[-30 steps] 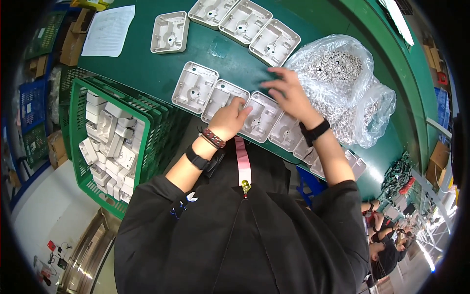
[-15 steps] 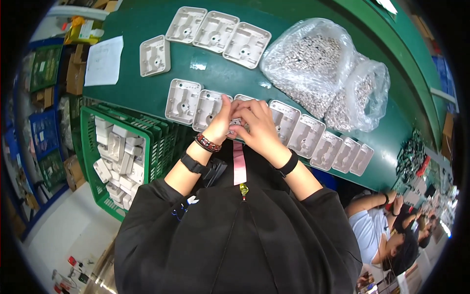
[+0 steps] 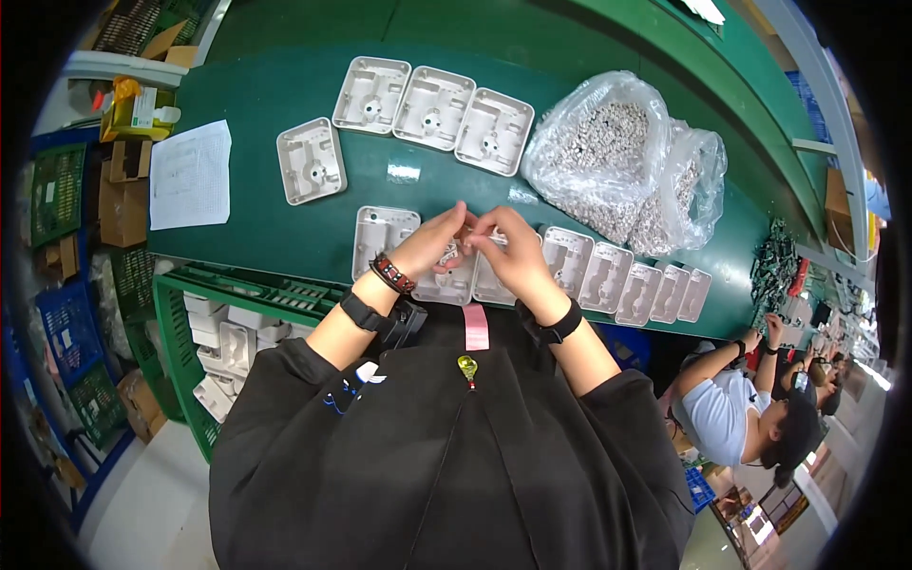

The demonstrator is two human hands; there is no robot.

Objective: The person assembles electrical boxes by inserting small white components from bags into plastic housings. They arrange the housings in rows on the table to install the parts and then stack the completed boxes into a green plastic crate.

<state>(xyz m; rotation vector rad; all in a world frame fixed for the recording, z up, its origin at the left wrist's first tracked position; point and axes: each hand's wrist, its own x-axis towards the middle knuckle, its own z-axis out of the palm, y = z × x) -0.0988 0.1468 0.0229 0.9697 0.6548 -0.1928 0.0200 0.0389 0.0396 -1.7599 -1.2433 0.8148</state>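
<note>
My left hand (image 3: 429, 245), with a beaded bracelet and a black band at the wrist, is cupped around several small silvery parts (image 3: 449, 254) like those in the bags. Close beside it, my right hand (image 3: 513, 249) has its thumb and forefinger pinched together at the left fingertips; what they hold is too small to make out. Both hands are above the near row of pale grey plastic housings and partly hide the second and third. A housing (image 3: 384, 228) at the row's left end lies open side up, and another (image 3: 568, 261) shows right of my right hand.
Beyond the near row, several housings (image 3: 433, 110) lie on the green table (image 3: 247, 90). Two clear plastic bags (image 3: 600, 152) of small silvery parts stand at right. A sheet of paper (image 3: 190, 176) lies left. Below it is a green crate (image 3: 185, 366) of housings. A person (image 3: 727, 404) sits at far right.
The view has shifted, so the table and housings appear lower. My hands stay together above the near row; the right fingers have drawn into a pinch at the left fingertips.
</note>
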